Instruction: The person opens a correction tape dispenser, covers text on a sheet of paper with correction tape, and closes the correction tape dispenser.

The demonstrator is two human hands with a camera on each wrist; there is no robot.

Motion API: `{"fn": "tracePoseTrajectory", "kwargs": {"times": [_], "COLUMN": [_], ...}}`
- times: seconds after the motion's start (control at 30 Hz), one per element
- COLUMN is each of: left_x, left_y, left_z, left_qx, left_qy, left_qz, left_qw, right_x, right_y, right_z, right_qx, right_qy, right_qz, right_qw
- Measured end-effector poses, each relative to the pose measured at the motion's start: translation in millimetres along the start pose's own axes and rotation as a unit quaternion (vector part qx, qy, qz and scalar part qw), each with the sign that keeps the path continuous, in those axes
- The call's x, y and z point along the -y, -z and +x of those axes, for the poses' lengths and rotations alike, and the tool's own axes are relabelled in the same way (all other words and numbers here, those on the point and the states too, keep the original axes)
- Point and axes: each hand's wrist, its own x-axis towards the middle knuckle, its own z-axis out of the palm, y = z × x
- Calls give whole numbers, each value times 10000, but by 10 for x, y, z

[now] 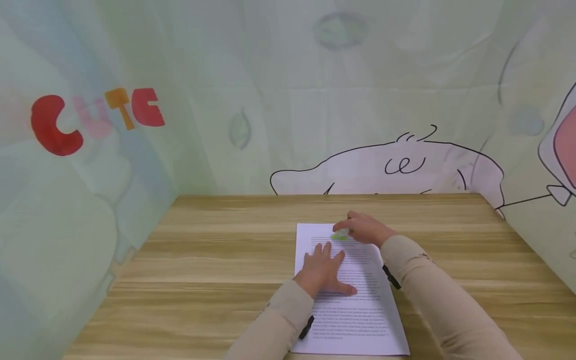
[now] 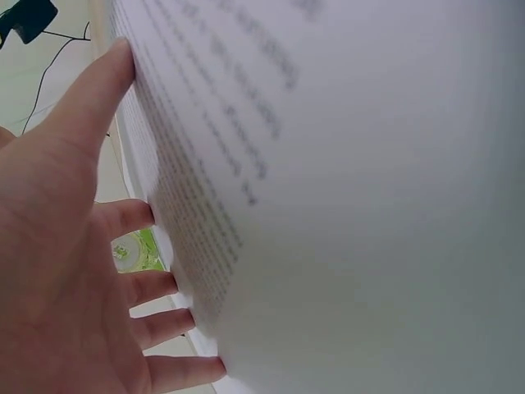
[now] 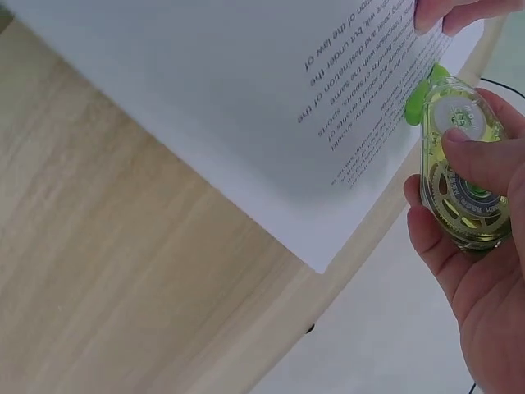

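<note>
A printed sheet of paper (image 1: 351, 320) lies lengthwise on the wooden table. My left hand (image 1: 325, 272) rests on its middle with the fingers spread; in the left wrist view the fingertips touch the page. Near the top of the sheet my right hand (image 1: 366, 229) grips a correction tape (image 3: 463, 156), a clear yellow-green case with toothed wheels inside. The thumb lies across the case and the fingers curl beneath it. Its green cap (image 3: 416, 103) stands at the tip end, close to the printed lines. Whether the tip touches the paper cannot be told.
The wooden table (image 1: 202, 280) extends to both sides of the sheet. Behind it hangs a printed cloth backdrop (image 1: 216, 100) with cartoon drawings and coloured letters. Black straps (image 1: 391, 276) show at the wrists.
</note>
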Motion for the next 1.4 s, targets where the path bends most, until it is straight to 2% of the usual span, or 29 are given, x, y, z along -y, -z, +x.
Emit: {"fn": "tracePoseTrajectory", "kwargs": {"times": [0.27,0.43,0.63,1.4], "left_x": [17,20,17,22], "left_y": [-10,-5,-15,-17], "left_z": [4,4,20,26], "left_qx": [4,12,53,116], "left_qy": [-22,-36,-13,-24], "left_qz": [14,30,-78,-66], "left_qw": [10000,10000,10000,9999], "right_x": [23,4,-35,-43], "right_y": [20,2,-17,10], "right_z": [6,10,14,18], "right_qx": [122,246,185,254], "right_qy": [81,-29,87,-3], "right_qz": [-305,-241,-341,-295], "right_qw": [9994,9994,9992,9992]}}
